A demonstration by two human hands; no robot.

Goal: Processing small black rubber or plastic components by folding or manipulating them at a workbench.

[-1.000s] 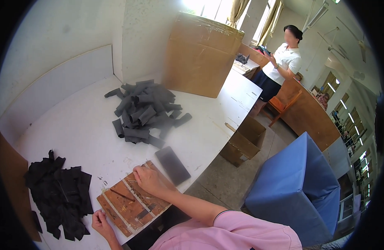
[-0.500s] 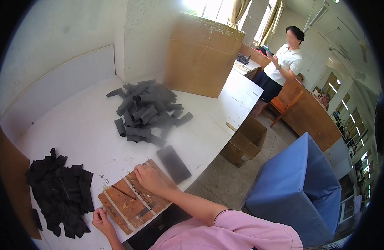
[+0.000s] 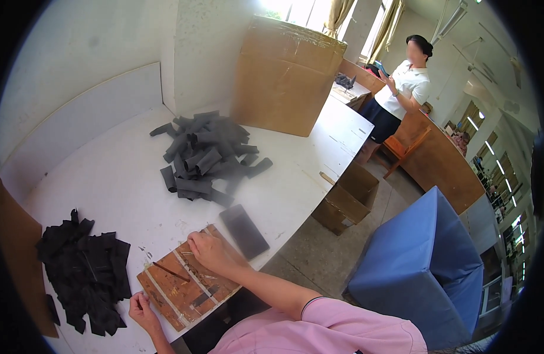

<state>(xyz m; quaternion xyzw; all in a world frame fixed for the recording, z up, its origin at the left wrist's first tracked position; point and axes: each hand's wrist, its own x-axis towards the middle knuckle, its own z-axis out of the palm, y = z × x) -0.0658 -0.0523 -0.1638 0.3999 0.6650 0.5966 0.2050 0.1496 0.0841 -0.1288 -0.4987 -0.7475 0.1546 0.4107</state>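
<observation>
A brown wooden board [image 3: 183, 295] with pale strips across it lies at the near edge of the white table. A thin dark stick [image 3: 170, 271] rests on the board. My right hand [image 3: 210, 251] is over the board's far part, fingers curled and closed; whatever they hold is hidden. At the board's left edge, my left hand [image 3: 143, 312] has its fingertips pinched together, and I cannot make out anything in them. Flat black cloth pieces [image 3: 86, 274] are heaped just left of that hand. Right of the board lies a dark grey flat rectangle [image 3: 244, 232].
Dark grey cloth tubes [image 3: 204, 156] form a pile farther back. Behind them stands a large cardboard box [image 3: 287, 76]. An open carton [image 3: 346, 203] and a blue fabric bin [image 3: 402, 265] stand on the floor to the right. A person in white [image 3: 405, 88] stands beyond the table.
My hands keep nearly the same places and poses. The whole view has shifted very slightly. The person at the back has raised a blue object a little.
</observation>
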